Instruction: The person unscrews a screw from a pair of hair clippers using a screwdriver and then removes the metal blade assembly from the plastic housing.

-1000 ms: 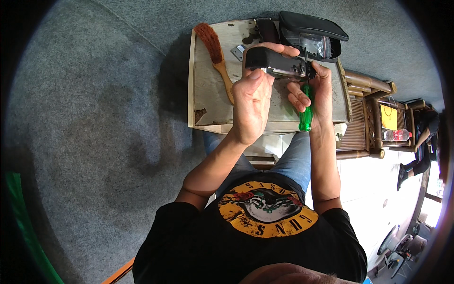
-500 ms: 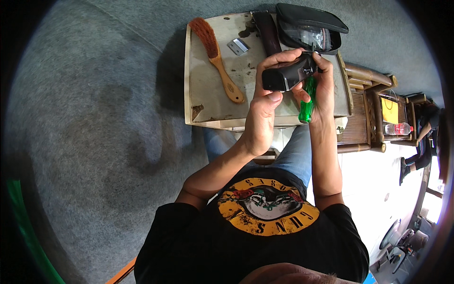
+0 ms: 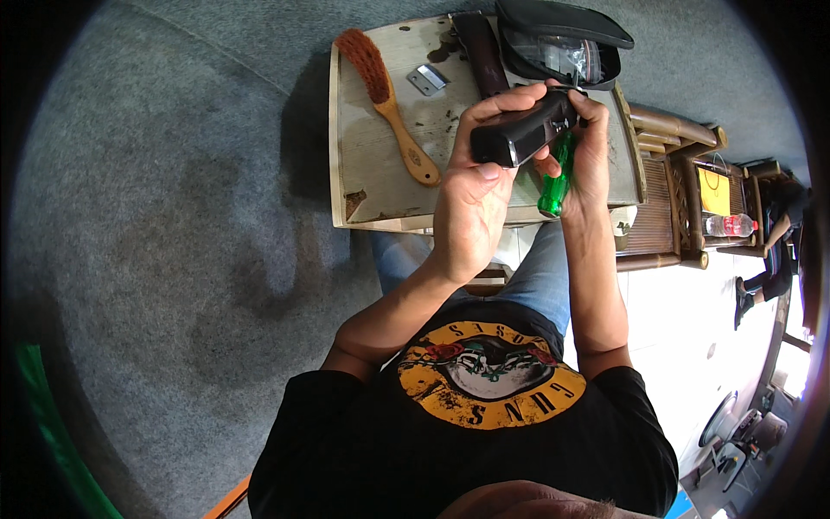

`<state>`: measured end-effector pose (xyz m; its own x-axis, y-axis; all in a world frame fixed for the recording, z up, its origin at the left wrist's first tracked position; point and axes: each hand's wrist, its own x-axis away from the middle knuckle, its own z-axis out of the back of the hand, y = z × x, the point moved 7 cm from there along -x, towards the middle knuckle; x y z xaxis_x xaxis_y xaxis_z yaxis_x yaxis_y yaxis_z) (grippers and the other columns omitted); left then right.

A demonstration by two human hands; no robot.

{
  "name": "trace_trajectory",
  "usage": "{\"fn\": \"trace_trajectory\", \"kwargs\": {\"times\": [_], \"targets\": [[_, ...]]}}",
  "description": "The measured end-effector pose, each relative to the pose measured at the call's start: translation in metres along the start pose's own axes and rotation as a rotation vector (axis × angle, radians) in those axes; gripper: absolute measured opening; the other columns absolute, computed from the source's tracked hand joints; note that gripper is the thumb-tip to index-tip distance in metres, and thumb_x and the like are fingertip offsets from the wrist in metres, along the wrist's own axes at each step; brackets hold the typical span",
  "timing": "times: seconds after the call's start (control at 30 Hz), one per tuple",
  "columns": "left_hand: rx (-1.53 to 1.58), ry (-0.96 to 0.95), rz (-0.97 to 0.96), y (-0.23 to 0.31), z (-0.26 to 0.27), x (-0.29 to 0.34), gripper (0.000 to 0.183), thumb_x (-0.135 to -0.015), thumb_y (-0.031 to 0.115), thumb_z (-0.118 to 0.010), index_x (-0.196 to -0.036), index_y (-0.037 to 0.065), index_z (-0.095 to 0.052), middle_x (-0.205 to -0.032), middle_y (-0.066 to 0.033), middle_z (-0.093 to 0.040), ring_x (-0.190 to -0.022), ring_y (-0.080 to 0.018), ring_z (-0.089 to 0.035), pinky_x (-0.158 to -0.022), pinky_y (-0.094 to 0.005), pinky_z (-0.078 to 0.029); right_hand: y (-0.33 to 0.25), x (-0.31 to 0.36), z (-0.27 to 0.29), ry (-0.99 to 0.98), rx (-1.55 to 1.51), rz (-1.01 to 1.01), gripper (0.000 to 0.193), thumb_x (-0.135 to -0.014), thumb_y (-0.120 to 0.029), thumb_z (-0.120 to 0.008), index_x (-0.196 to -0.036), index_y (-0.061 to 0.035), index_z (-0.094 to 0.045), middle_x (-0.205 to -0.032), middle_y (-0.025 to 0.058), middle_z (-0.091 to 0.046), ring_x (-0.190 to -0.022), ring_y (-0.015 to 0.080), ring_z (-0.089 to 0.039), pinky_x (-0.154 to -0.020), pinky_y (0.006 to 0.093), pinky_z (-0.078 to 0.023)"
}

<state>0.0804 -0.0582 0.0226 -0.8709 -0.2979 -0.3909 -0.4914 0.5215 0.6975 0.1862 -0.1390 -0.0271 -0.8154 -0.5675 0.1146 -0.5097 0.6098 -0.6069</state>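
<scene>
A black hair clipper body (image 3: 523, 134) lies tilted across my hands above the small table. My left hand (image 3: 474, 186) is wrapped round its lower end, thumb on the near side and fingers over the far side. My right hand (image 3: 591, 147) holds a screwdriver by its green translucent handle (image 3: 555, 186), while its thumb and forefinger touch the clipper's upper right end. The screwdriver's shaft is mostly hidden behind the clipper and fingers. On the table (image 3: 380, 195), a small metal clipper blade (image 3: 428, 80) rests beyond my left hand.
A wooden-handled brush (image 3: 393, 117) with reddish bristles lies at the table's left. A dark elongated casing (image 3: 478, 54) and an open black zip case (image 3: 562, 24) holding plastic bags are at the back. Bamboo furniture (image 3: 648, 212) stands to the right, with a bottle (image 3: 731, 226) on it.
Both hands, with the clipper and screwdriver, have shifted slightly left in the picture. The clipper has tilted a little, and the green handle's lower end has swung left. Both grips stay.
</scene>
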Motion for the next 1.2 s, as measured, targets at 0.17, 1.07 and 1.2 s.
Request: {"fn": "trace_trajectory", "kwargs": {"times": [0.17,1.07,1.2], "targets": [[0.155,0.015,-0.003,0.003,-0.001,0.004,0.066,-0.089,0.028,-0.046,-0.148,-0.002,-0.044,-0.16,-0.0209,-0.04,-0.139,-0.0295,-0.048,-0.119,-0.0459,-0.034,0.0,0.001,0.0,0.041,0.073,0.052,0.041,-0.102,-0.033,-0.057,-0.129,-0.0019,-0.052,-0.083,0.0123,-0.068,-0.052,0.0184,-0.063,-0.038,0.0239,-0.045],[-0.933,0.105,0.09,0.019,0.046,0.017,0.048,-0.1,0.046,-0.043,-0.117,0.002,-0.053,-0.082,-0.0032,-0.053,-0.07,-0.0122,-0.044,-0.066,-0.0282,-0.039,-0.02,0.02,-0.009,0.093,0.218,0.447,0.041,-0.099,-0.012,-0.054,-0.136,-0.0019,-0.037,-0.077,0.0204,-0.067,-0.047,0.0269,-0.065,-0.036,0.0291,-0.048],[-0.931,0.107,0.102,0.019,0.047,0.014,0.05,-0.099,0.049,-0.044,-0.113,0.002,-0.053,-0.078,-0.0015,-0.049,-0.066,-0.0113,-0.041,-0.061,-0.0284,-0.036,-0.021,0.021,-0.009,0.1,0.231,0.45,0.041,-0.1,-0.012,-0.054,-0.136,-0.0023,-0.037,-0.076,0.0205,-0.067,-0.048,0.0266,-0.065,-0.037,0.0286,-0.048]]}}
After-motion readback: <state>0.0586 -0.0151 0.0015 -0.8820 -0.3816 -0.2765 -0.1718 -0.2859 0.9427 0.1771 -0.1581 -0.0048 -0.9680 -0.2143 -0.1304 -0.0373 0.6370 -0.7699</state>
